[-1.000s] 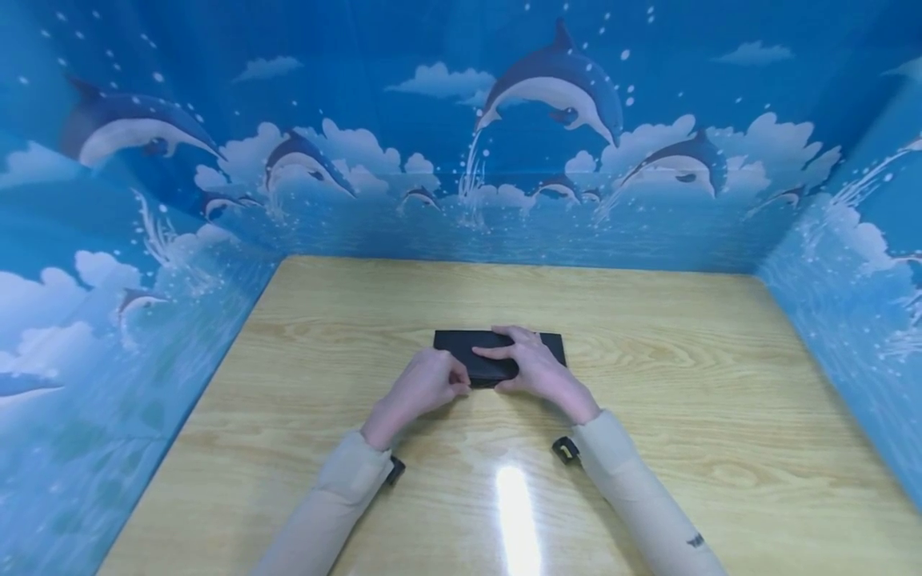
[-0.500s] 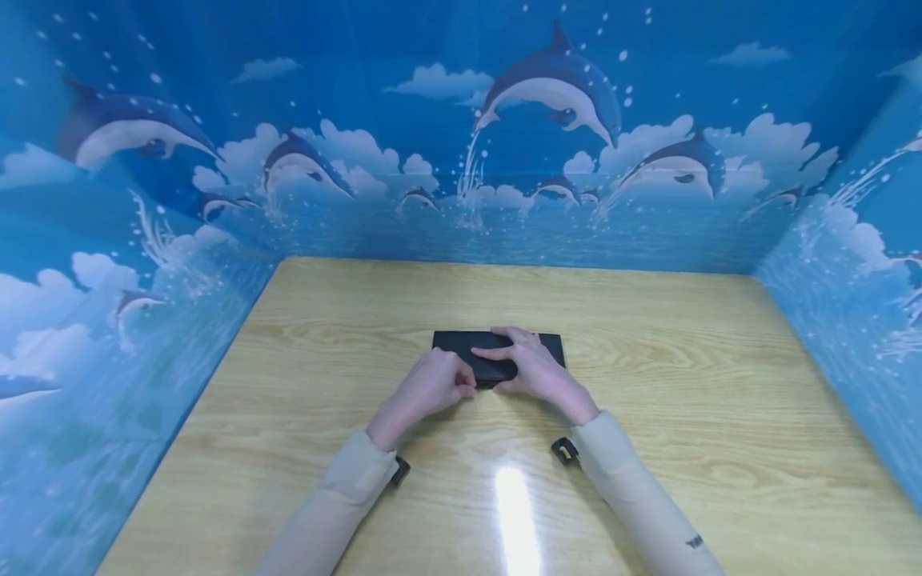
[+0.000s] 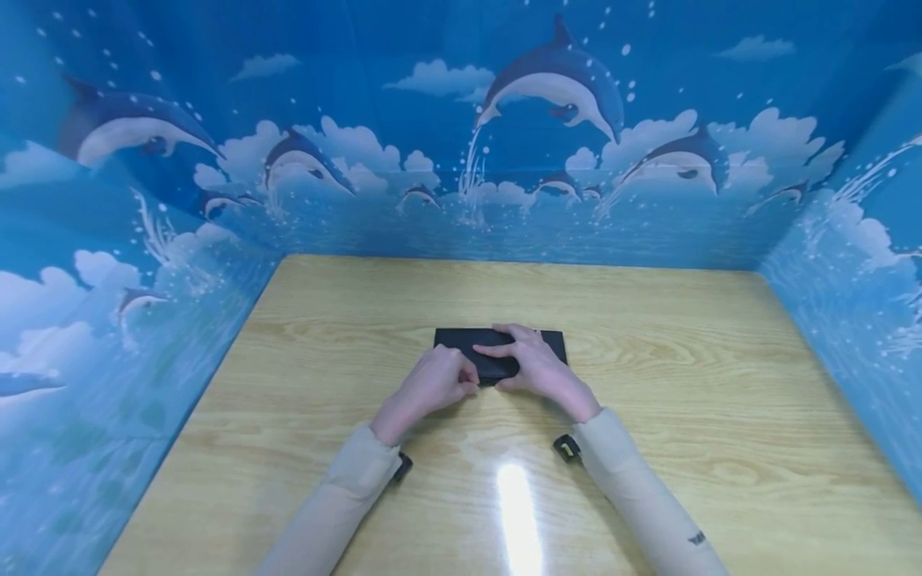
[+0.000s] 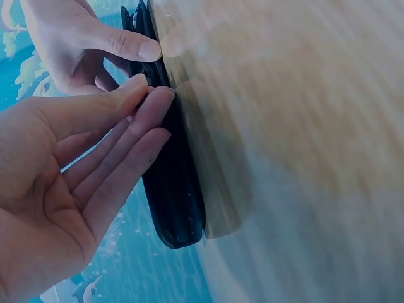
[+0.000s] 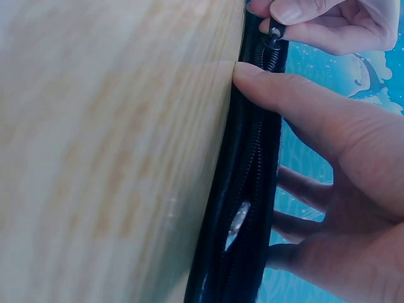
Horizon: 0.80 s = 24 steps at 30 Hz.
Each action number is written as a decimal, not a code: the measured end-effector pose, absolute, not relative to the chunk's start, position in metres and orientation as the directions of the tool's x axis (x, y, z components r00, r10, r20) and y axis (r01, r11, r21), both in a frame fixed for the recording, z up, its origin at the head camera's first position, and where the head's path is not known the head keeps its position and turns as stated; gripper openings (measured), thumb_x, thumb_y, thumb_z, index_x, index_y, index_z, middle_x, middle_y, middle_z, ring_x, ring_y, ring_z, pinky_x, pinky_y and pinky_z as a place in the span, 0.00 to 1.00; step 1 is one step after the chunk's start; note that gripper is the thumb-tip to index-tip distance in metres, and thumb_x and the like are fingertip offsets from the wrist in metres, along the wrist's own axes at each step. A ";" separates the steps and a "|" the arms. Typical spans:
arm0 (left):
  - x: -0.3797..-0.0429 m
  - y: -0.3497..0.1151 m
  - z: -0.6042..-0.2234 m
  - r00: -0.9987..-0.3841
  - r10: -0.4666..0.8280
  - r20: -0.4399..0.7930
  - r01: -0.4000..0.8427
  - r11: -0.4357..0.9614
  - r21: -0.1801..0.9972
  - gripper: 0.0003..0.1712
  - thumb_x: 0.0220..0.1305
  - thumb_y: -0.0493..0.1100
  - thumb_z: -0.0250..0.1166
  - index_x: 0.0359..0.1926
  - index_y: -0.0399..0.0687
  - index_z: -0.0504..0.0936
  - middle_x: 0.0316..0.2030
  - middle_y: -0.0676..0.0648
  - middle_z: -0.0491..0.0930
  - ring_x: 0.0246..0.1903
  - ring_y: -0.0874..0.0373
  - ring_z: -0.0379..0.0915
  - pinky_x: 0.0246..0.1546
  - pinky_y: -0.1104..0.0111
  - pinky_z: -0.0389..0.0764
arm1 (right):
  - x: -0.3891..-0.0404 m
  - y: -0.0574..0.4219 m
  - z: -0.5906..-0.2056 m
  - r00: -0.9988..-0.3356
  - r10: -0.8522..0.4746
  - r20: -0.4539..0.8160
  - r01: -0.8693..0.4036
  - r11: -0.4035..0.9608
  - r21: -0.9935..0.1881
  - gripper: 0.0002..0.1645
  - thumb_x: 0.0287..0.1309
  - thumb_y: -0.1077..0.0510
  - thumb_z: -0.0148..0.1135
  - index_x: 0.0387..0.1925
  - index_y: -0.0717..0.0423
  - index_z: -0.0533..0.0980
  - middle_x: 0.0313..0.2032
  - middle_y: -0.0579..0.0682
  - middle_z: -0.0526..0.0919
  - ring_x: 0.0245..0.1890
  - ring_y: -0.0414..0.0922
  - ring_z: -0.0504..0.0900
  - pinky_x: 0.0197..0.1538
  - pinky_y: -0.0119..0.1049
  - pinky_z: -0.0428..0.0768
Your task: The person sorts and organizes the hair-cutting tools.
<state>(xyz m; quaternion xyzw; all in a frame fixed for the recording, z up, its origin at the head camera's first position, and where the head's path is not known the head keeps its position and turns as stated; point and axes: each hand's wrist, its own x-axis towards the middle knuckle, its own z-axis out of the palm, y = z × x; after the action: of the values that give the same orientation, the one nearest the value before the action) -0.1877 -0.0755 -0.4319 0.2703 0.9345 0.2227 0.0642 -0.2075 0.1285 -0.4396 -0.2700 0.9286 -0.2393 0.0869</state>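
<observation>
Wood-grain table (image 3: 684, 384), left grip (image 3: 435, 380) pinching zipper pull (image 5: 276, 29), edged rightward, right grip (image 3: 539, 366) spread, holding black pouch (image 3: 493, 366)

So I'm working over a pale yellowish table (image 3: 648, 384) with a wood-grain top, and the long wavy streaks are running mostly side to side. The surface is looking pretty glossy tbh: a bright white strip of glare (image 3: 519, 516) is shining on the part closer to me. A black pouch (image 3: 497, 366) is lying flat around the middle, its long side running left to right and its zip edge facing me. From my right wrist view, the lower edge is sitting right against the wood, and the grain is showing on every side of it.
</observation>
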 end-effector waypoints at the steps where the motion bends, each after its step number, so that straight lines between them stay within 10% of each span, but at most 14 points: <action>1: -0.188 -0.075 -0.432 -0.844 0.536 0.000 0.479 0.754 0.450 0.02 0.58 0.39 0.76 0.33 0.46 0.91 0.30 0.51 0.89 0.28 0.63 0.83 0.43 0.64 0.85 | -0.208 0.129 -0.440 -0.840 -0.542 -0.032 -0.460 0.741 -0.489 0.42 0.51 0.57 0.79 0.68 0.40 0.74 0.75 0.59 0.60 0.74 0.64 0.57 0.75 0.67 0.49; 7: -0.190 -0.072 -0.433 -0.818 0.574 0.021 0.526 0.735 0.428 0.02 0.59 0.39 0.75 0.30 0.49 0.91 0.30 0.52 0.89 0.31 0.61 0.85 0.56 0.55 0.81 | -0.208 0.129 -0.439 -0.839 -0.543 -0.028 -0.463 0.740 -0.487 0.43 0.50 0.58 0.80 0.68 0.40 0.74 0.75 0.59 0.60 0.74 0.64 0.57 0.75 0.67 0.49; 24: -0.190 -0.067 -0.431 -0.819 0.573 -0.015 0.512 0.742 0.432 0.03 0.60 0.40 0.75 0.31 0.47 0.91 0.30 0.52 0.88 0.28 0.64 0.81 0.45 0.63 0.85 | -0.209 0.128 -0.441 -0.840 -0.542 -0.026 -0.462 0.738 -0.492 0.42 0.49 0.58 0.80 0.67 0.42 0.75 0.75 0.60 0.60 0.75 0.63 0.57 0.75 0.67 0.49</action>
<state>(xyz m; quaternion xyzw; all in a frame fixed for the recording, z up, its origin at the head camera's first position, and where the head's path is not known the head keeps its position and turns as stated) -0.1903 -0.0667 -0.4308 0.2915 0.9305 0.2093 0.0736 -0.2085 0.1284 -0.4414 -0.2702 0.9285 -0.2405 0.0838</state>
